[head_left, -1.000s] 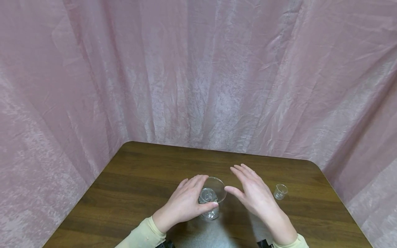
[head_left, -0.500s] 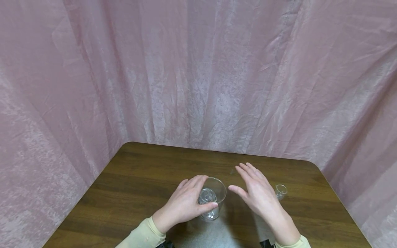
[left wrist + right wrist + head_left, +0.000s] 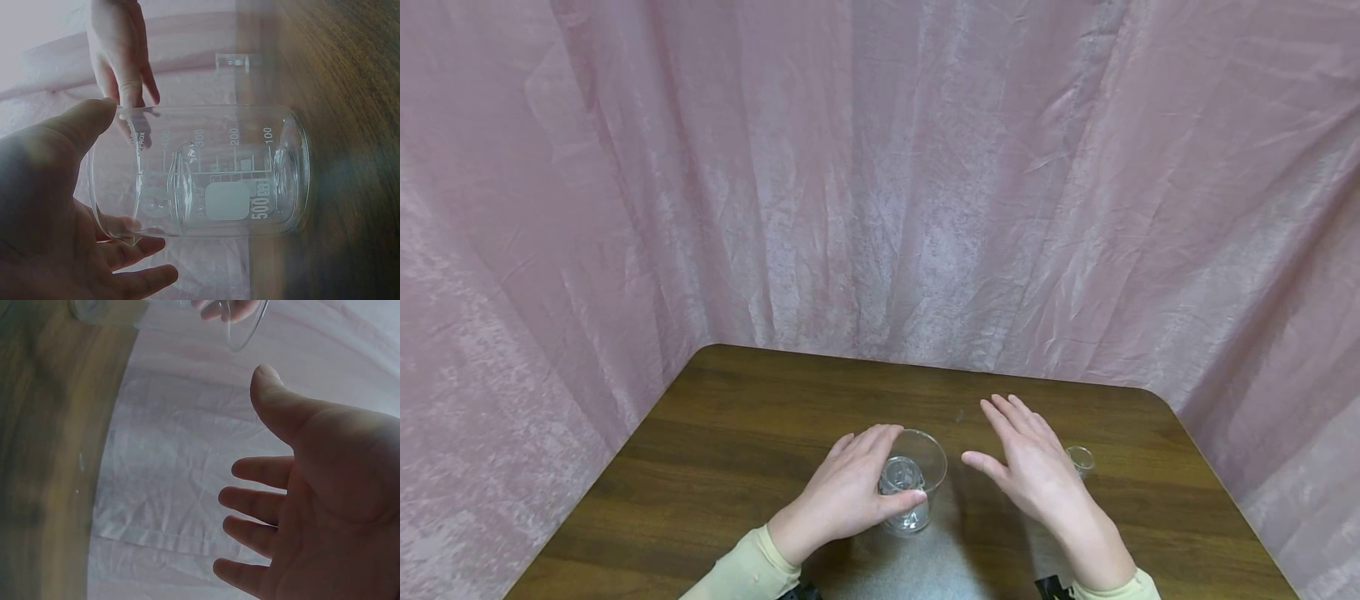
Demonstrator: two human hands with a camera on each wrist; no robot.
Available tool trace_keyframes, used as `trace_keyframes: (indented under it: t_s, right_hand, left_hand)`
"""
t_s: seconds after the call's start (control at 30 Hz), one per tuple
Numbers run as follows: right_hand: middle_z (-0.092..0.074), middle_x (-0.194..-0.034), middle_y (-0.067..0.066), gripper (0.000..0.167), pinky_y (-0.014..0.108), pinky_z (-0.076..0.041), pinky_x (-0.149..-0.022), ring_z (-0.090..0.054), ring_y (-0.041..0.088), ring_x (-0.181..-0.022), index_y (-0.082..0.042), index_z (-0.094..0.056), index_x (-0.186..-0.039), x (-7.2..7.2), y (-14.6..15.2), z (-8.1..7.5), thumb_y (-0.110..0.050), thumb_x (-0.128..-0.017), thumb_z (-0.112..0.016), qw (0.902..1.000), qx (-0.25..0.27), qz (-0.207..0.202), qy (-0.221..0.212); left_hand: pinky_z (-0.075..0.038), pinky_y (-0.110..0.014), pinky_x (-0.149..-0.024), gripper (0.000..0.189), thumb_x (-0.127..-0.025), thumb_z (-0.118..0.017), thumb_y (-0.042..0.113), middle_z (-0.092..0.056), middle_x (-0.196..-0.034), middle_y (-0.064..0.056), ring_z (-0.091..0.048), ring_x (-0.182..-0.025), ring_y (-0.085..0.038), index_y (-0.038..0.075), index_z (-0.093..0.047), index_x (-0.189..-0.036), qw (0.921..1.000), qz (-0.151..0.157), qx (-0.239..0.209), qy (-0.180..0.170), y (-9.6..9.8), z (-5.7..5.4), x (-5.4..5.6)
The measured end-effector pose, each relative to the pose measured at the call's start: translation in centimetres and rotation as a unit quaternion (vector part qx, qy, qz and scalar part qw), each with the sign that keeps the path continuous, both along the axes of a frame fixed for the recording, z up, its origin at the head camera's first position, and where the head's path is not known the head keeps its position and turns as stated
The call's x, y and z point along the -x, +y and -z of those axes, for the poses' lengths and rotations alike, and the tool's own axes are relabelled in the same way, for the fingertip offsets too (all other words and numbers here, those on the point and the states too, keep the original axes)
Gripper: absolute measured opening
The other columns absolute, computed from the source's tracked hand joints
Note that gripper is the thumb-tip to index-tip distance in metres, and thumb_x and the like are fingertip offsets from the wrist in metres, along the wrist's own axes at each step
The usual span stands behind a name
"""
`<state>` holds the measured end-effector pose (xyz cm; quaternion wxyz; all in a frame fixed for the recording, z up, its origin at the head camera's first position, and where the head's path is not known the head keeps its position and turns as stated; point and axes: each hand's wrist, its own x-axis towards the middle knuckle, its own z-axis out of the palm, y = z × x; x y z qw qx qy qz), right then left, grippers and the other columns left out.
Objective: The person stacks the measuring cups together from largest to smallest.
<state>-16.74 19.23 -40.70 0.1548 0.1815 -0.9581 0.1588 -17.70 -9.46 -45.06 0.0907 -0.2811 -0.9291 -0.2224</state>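
Observation:
A clear glass beaker (image 3: 225, 200) marked 500 ml stands upright on the wooden table, sideways in the left wrist view. Inside it sits a smaller glass beaker (image 3: 901, 473). My left hand (image 3: 850, 492) holds the big beaker (image 3: 936, 467) near its rim, thumb on the near side and fingers round the far side. To the right, apart from the glass, my right hand (image 3: 1037, 471) hovers with fingers extended and thumb spread, its palm (image 3: 344, 481) bare. Beyond that hand stands a tiny beaker (image 3: 1081, 457), partly hidden behind it in the head view.
The brown wooden table (image 3: 760, 400) has rounded far corners. Pink velvety curtains (image 3: 880, 183) hang behind it and on both sides. A small shiny spot (image 3: 958, 415) lies on the tabletop behind the big beaker.
My right hand has moved rightward, away from the big beaker, and now covers more of the tiny beaker. My left hand and the big beaker have stayed put.

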Motion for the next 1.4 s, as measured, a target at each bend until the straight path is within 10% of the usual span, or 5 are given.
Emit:
trace_keyframes:
  t_s: [1.4]
  right_hand:
    - [-0.043,-0.167,0.032,0.092,0.071,-0.024,-0.126,-0.031,0.053,-0.159,0.006,-0.043,-0.164,1.2,3.3,0.5,-0.057,-0.103,-0.073,0.9956,-0.003,0.064,-0.069]
  left_hand:
    - [-0.042,-0.063,-0.12,0.092,-0.095,-0.073,0.073,-0.059,-0.156,-0.007,-0.057,-0.144,-0.029,0.01,-0.053,-0.159,1.0,-0.002,-0.002,-0.001,0.0,0.0,0.0]
